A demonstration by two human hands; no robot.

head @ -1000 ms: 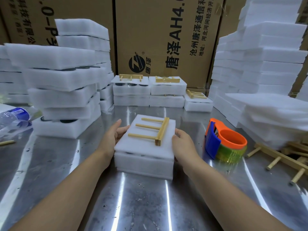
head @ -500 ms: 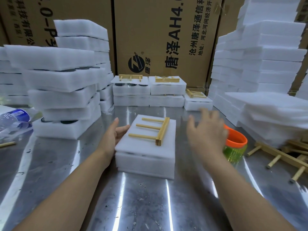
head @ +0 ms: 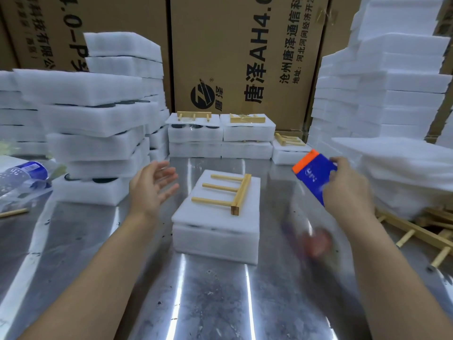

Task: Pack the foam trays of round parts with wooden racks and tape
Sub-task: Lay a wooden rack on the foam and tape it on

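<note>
A white foam tray stack lies in the middle of the steel table, with a wooden rack flat on its top, pegs pointing left. My right hand grips the blue and orange tape dispenser and holds it in the air to the right of the stack. My left hand hovers left of the stack with its fingers spread, touching nothing. The round parts inside this stack are hidden by the foam lid.
Tall foam tray piles stand at the left and foam sheets at the right. Packed trays with racks line the back below cardboard boxes. Loose wooden racks lie at the right; a plastic bottle at the left.
My right hand left the stack, reached right, took hold of the tape dispenser and lifted it off the table. My left hand came away from the stack's left side and opened.
</note>
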